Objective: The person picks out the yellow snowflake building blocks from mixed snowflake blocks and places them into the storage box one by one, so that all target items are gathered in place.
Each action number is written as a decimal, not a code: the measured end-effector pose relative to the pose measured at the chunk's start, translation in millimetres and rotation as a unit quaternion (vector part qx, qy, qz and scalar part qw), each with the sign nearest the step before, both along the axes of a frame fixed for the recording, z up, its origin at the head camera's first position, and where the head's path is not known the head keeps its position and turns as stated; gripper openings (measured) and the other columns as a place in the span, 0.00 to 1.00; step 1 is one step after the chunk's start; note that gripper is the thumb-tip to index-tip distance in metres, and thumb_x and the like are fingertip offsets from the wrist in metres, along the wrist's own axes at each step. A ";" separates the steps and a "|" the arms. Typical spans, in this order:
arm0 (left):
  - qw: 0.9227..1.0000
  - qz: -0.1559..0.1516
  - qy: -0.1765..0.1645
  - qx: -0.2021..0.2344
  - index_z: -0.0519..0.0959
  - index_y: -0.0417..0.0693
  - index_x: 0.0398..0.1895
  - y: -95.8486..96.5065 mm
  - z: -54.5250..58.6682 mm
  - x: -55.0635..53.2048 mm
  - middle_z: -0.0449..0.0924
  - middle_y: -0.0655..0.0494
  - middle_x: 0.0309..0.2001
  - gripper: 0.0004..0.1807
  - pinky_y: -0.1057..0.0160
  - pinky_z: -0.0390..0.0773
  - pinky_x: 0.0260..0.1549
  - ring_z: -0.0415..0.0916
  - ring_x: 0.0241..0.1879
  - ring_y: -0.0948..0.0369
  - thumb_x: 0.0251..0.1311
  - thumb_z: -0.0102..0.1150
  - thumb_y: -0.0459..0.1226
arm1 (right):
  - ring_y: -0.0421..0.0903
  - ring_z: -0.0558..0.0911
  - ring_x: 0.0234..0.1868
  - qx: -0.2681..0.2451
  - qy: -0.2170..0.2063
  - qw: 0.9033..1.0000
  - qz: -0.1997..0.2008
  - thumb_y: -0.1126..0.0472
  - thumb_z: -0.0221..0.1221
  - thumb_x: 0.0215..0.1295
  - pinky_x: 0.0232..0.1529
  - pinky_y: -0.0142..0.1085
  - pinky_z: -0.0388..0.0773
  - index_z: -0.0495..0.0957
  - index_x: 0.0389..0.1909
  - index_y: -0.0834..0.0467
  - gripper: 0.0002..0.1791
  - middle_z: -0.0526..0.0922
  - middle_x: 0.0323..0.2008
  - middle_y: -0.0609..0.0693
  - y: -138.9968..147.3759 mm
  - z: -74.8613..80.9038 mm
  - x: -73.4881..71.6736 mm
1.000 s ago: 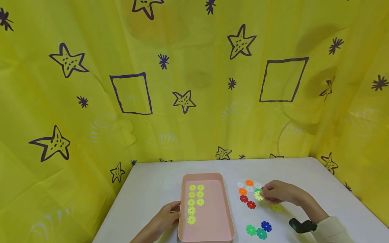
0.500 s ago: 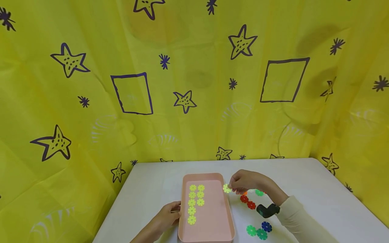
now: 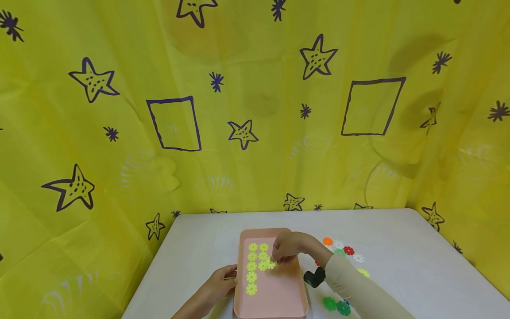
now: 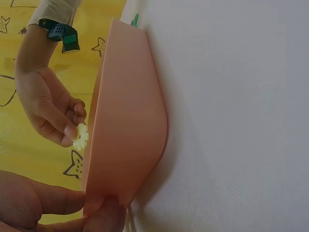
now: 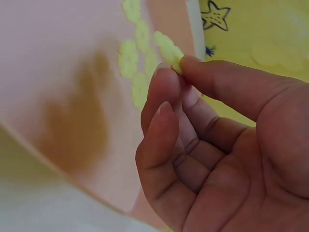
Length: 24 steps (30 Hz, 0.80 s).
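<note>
My right hand (image 3: 285, 247) pinches a yellow snowflake building disc (image 3: 271, 262) between thumb and fingertips, over the tray. The right wrist view shows that disc (image 5: 168, 52) tilted on edge, with other yellow discs (image 5: 128, 59) lying beyond it. At the left wall of the pink tray (image 3: 275, 305), my left hand (image 3: 218, 283) grips the side; its thumb (image 4: 108, 215) presses the outer wall in the left wrist view. Inside, yellow discs (image 3: 251, 277) form a full left column and a shorter second column, just left of the held disc.
Right of the tray lie loose discs: orange (image 3: 327, 241), red (image 3: 348, 250), white (image 3: 358, 258) and yellow (image 3: 363, 272), partly behind the right sleeve (image 3: 350, 283). Green discs (image 3: 330, 303) sit nearer the front. A yellow patterned curtain (image 3: 255, 168) surrounds the white table (image 3: 199, 239).
My right hand has carried the yellow disc leftward from the loose discs, over the right wall and into the tray's area. The left hand has stayed at the tray's side.
</note>
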<state>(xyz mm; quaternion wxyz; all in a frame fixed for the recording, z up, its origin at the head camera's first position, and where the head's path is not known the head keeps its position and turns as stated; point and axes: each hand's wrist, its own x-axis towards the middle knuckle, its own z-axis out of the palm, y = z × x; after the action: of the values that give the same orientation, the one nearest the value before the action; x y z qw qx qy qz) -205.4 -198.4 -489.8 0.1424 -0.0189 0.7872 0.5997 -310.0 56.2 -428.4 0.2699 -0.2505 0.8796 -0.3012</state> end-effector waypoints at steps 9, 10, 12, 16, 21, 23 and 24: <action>1.000 -0.002 0.000 0.005 0.62 0.20 0.72 -0.2 -0.2 0.3 0.76 0.32 0.61 0.27 0.47 0.85 0.59 0.80 0.59 0.46 0.74 0.51 0.25 | 0.38 0.71 0.17 0.051 0.016 0.998 0.022 0.63 0.68 0.68 0.21 0.25 0.68 0.77 0.15 0.58 0.20 0.76 0.14 0.45 -28.8 -14.4 8.4; 1.000 -0.002 0.000 0.004 0.62 0.20 0.72 -0.3 -0.5 0.1 0.76 0.32 0.61 0.27 0.47 0.85 0.58 0.80 0.59 0.46 0.74 0.51 0.25 | 0.38 0.70 0.16 0.061 0.024 0.998 0.022 0.63 0.68 0.67 0.20 0.25 0.67 0.76 0.14 0.58 0.21 0.75 0.13 0.44 -31.1 -15.3 9.3; 1.000 -0.003 0.000 0.003 0.62 0.20 0.73 -0.4 -0.8 -0.1 0.76 0.32 0.61 0.27 0.47 0.85 0.59 0.80 0.59 0.45 0.74 0.51 0.25 | 0.37 0.69 0.14 0.084 0.045 0.995 0.020 0.62 0.69 0.67 0.18 0.25 0.64 0.75 0.12 0.57 0.23 0.72 0.11 0.43 -35.4 -16.9 11.2; 1.000 -0.004 0.001 0.003 0.62 0.20 0.73 -0.5 -0.8 -0.2 0.76 0.32 0.61 0.27 0.47 0.85 0.58 0.80 0.59 0.46 0.74 0.51 0.26 | 0.37 0.65 0.12 0.129 0.093 0.987 0.019 0.60 0.71 0.64 0.16 0.26 0.58 0.74 0.08 0.57 0.25 0.67 0.08 0.42 -42.5 -21.8 14.6; 1.000 -0.008 0.004 0.006 0.62 0.20 0.73 -0.9 -0.2 0.0 0.76 0.31 0.61 0.28 0.47 0.85 0.59 0.80 0.59 0.45 0.74 0.51 0.26 | 0.37 0.67 0.12 0.145 0.118 0.982 0.006 0.59 0.73 0.61 0.17 0.27 0.59 0.76 0.08 0.58 0.25 0.68 0.07 0.42 -47.9 -28.3 18.6; 1.000 -0.008 0.004 0.006 0.62 0.20 0.73 -0.8 -0.2 -0.2 0.76 0.31 0.61 0.28 0.47 0.85 0.59 0.80 0.59 0.46 0.74 0.51 0.26 | 0.38 0.67 0.12 0.152 0.126 0.980 0.000 0.57 0.73 0.61 0.17 0.27 0.60 0.76 0.08 0.57 0.25 0.68 0.07 0.42 -49.3 -30.2 20.1; 1.000 -0.008 0.004 0.005 0.62 0.20 0.73 -0.7 -0.3 -0.2 0.76 0.31 0.61 0.28 0.47 0.85 0.59 0.80 0.59 0.46 0.74 0.51 0.26 | 0.38 0.68 0.12 0.156 0.130 0.979 -0.004 0.57 0.73 0.61 0.18 0.27 0.60 0.75 0.08 0.56 0.25 0.68 0.07 0.42 -49.9 -30.8 20.8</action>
<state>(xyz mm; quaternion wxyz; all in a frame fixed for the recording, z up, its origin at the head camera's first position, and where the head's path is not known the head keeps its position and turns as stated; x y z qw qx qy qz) -205.5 -199.1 -490.1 0.1446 -0.0094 0.7847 0.6027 -289.2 6.3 -459.1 0.1879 -0.2388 0.9443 -0.1266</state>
